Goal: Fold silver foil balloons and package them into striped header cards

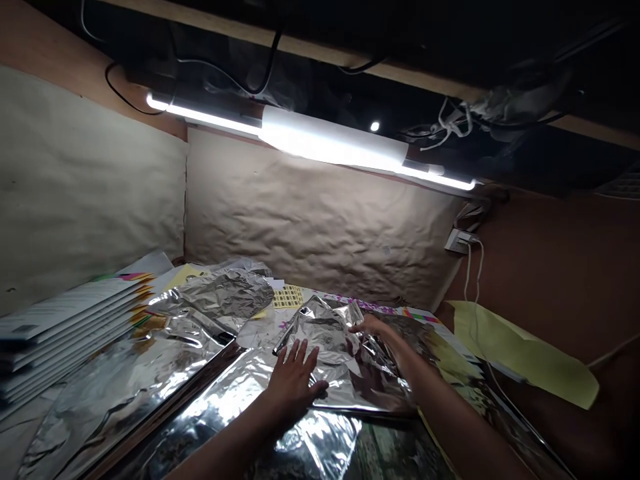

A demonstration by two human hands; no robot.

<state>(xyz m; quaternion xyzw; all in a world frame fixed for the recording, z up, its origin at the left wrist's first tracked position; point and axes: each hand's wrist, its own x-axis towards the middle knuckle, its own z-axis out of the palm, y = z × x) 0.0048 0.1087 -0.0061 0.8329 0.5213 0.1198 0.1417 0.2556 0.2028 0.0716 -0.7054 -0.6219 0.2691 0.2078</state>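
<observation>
A crumpled sheet of silver aluminium foil point(320, 340) lies in the middle of the table, on top of a wider shiny foil sheet point(350, 393). My left hand point(295, 377) presses flat on the foil with its fingers spread. My right hand point(373, 328) rests on the far right part of the crumpled sheet, its fingers against a raised fold. Whether those fingers pinch the foil is hard to see. Another wrinkled foil piece point(225, 297) lies further back on the left.
A stack of white booklets point(60, 333) sits at the left, beside a large foil sheet point(125, 393). Yellow paper point(520, 353) hangs on the right wall, near a wall socket point(459, 240) with white cords. A tube light point(320, 137) shines overhead.
</observation>
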